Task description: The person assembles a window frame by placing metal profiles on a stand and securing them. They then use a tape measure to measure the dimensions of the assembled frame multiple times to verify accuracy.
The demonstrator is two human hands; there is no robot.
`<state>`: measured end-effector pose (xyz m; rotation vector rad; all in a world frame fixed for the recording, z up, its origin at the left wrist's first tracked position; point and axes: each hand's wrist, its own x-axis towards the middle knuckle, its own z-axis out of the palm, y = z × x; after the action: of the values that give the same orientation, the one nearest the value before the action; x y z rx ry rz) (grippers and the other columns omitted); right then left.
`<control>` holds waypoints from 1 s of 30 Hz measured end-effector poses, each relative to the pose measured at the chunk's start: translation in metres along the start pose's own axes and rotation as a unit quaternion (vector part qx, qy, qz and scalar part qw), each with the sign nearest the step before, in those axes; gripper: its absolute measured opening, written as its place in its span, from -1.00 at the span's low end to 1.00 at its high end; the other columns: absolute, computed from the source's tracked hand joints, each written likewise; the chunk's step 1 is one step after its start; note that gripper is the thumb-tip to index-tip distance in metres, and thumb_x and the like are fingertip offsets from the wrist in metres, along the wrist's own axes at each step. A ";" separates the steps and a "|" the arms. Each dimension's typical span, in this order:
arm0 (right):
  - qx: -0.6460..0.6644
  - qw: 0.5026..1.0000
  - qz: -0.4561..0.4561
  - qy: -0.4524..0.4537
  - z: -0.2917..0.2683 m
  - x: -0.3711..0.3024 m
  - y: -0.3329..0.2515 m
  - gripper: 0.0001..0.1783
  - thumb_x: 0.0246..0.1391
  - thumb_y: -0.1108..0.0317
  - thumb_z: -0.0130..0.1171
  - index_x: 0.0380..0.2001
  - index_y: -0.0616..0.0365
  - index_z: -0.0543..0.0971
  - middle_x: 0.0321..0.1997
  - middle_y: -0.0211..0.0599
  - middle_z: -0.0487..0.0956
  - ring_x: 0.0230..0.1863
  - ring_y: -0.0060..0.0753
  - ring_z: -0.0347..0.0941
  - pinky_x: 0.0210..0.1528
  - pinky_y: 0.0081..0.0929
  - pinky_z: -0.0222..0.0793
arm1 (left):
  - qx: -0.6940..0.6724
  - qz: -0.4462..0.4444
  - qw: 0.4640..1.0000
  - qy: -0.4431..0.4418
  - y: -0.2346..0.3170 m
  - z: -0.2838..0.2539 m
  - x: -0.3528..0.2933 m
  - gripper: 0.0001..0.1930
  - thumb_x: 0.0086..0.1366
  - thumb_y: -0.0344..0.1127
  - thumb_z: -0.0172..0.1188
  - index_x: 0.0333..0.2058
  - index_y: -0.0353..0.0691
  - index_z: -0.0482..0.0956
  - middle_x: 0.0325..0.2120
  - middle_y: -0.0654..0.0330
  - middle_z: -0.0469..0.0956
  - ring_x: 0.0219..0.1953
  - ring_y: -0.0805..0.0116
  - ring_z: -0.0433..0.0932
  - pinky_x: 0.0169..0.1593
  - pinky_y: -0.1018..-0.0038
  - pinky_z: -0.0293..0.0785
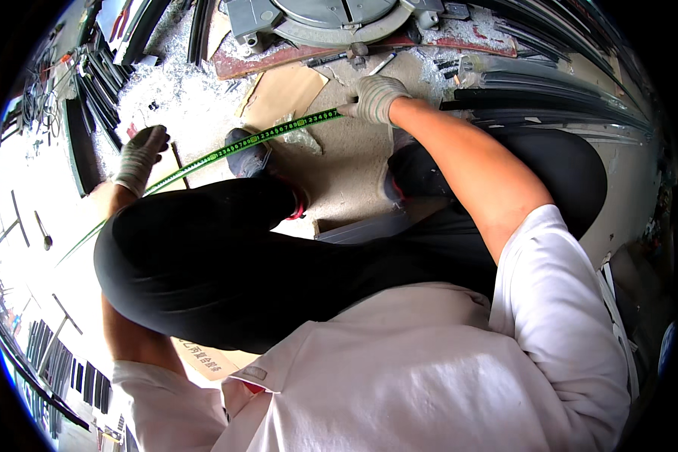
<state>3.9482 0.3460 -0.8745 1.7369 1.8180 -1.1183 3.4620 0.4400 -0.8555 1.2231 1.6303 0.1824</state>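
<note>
A green tape measure blade (271, 134) is stretched out in front of me, slanting from upper right down past my left knee to the far left. My right hand (378, 98), in a striped knit glove, is closed around the blade's right end; the fingers hide what lies inside the grip. My left hand (140, 158), gloved too with darker fingertips, is raised just above the blade near my left knee. Its fingers are bent and apart from the thumb, with nothing visible between them. The blade's left end fades into bright glare.
A grey machine with a round turntable (331, 16) stands on a red board (279, 62) ahead. Black strips (535, 98) lie in bundles at right, with more black strips (94, 98) at left. Cardboard (286, 94) and clear plastic scraps (173, 98) cover the floor around my shoes.
</note>
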 end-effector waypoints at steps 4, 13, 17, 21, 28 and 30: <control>-0.008 0.999 -0.010 0.050 0.016 0.004 0.011 -0.45 0.13 -0.25 0.23 -0.14 -0.02 0.75 -0.07 -0.13 0.73 0.00 -0.04 0.65 0.09 -0.10 0.52 | -0.098 -0.039 0.994 -0.018 0.004 0.027 -0.046 -0.48 0.44 0.08 0.25 0.12 -0.24 0.60 -0.07 0.18 0.70 -0.03 0.34 0.65 0.06 0.38 0.52; 0.017 0.999 -0.033 0.027 0.050 0.034 0.053 -0.47 0.13 -0.21 0.25 -0.16 0.03 0.73 -0.17 -0.08 0.72 -0.08 0.01 0.66 0.02 -0.05 0.53 | -0.048 0.006 0.994 0.096 0.064 -0.053 -0.143 -0.53 0.53 -0.02 0.13 0.18 -0.28 0.56 0.02 0.11 0.67 0.04 0.30 0.64 0.13 0.36 0.53; 0.019 1.000 -0.022 0.005 0.065 0.056 0.063 -0.48 0.11 -0.18 0.26 -0.12 0.01 0.74 -0.12 -0.07 0.72 -0.04 0.01 0.66 0.04 -0.06 0.53 | 0.092 0.084 0.980 0.158 0.142 -0.047 -0.189 -0.51 0.57 -0.01 0.02 0.18 -0.32 0.55 0.06 0.05 0.63 0.11 0.25 0.61 0.25 0.30 0.49; 0.019 0.999 -0.030 -0.020 0.073 0.066 0.063 -0.49 0.11 -0.17 0.27 -0.10 -0.01 0.74 -0.11 -0.08 0.73 -0.03 0.01 0.66 0.05 -0.07 0.53 | 0.141 0.166 0.974 0.068 0.177 0.008 -0.189 -0.60 0.60 -0.18 -0.07 0.18 -0.32 0.54 0.09 0.04 0.60 0.16 0.24 0.57 0.27 0.30 0.47; 0.025 0.999 -0.035 -0.017 0.067 0.076 0.057 -0.52 0.15 -0.14 0.25 -0.06 -0.04 0.73 -0.13 -0.09 0.73 -0.04 0.00 0.66 0.05 -0.08 0.53 | 0.319 0.077 0.943 -0.059 0.195 0.048 -0.150 -0.79 0.46 -0.34 0.21 -0.01 -0.26 0.65 -0.21 0.16 0.68 -0.17 0.44 0.61 -0.03 0.47 0.51; 0.013 0.999 -0.042 0.002 0.073 0.077 0.055 -0.53 0.15 -0.12 0.24 -0.08 -0.04 0.73 -0.15 -0.07 0.72 -0.06 0.01 0.66 0.05 -0.08 0.53 | 0.267 0.034 0.963 -0.016 0.199 0.047 -0.150 -0.79 0.47 -0.35 0.20 0.00 -0.26 0.64 -0.22 0.20 0.67 -0.16 0.49 0.58 -0.02 0.48 0.50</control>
<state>3.9708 0.3357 -0.9912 1.6912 1.9036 -1.1763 3.6120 0.3975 -0.6555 1.6773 1.6649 -0.2524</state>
